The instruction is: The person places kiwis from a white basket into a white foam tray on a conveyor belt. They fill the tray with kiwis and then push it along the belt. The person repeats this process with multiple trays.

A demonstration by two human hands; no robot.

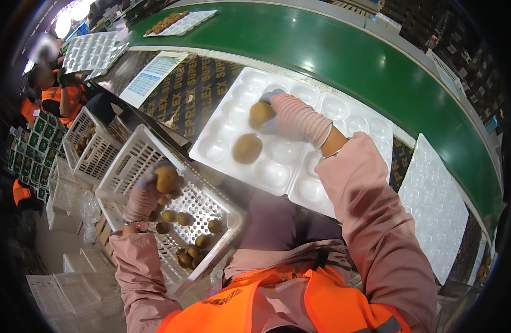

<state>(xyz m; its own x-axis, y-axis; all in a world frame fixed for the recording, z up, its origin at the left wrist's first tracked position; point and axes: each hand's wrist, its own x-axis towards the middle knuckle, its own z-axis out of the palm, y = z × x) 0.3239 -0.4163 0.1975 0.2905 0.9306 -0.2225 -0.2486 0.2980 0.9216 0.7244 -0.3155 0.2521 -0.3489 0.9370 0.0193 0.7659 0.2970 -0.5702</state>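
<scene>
My right hand (299, 114), in a striped knit glove, grips a brown kiwifruit (261, 115) at the left part of a white plastic tray (276, 175) with round pockets. A second kiwifruit (247, 148) sits in a pocket just nearer to me. My left hand (142, 195), gloved too and with a watch at the wrist, holds another kiwifruit (167, 179) over a white slatted plastic crate (128, 170). Several loose kiwifruit (184, 218) lie on the perforated floor of that crate.
A green conveyor belt (343, 50) runs behind the tray, carrying a partly filled tray (189, 23) at the far left. Stacked empty trays (432, 208) lean at the right. A printed sheet (153, 79) lies on the bench. A co-worker (64, 95) holds trays beside another fruit crate (93, 145).
</scene>
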